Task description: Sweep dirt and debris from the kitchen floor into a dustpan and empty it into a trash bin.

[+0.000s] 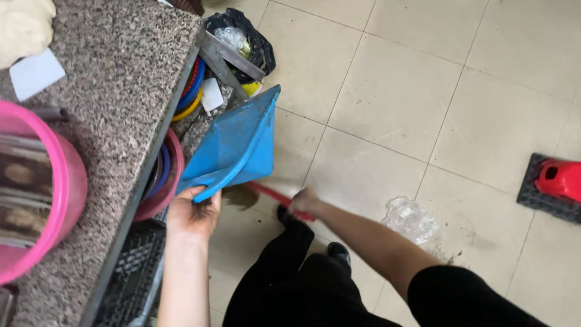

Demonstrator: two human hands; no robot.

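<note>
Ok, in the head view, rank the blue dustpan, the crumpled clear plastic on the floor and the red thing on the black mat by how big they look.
1. Blue dustpan, though it is nearer the camera.
2. Red thing and crumpled clear plastic look alike; the red thing is cut off by the frame's edge, so no ranking.

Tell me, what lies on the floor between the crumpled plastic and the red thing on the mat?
Head view: only bare tile with scattered dirt specks near the plastic; nothing else before the mat.

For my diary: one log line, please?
left hand: holds blue plastic dustpan | right hand: grips red broom handle | floor: crumpled clear plastic
</note>
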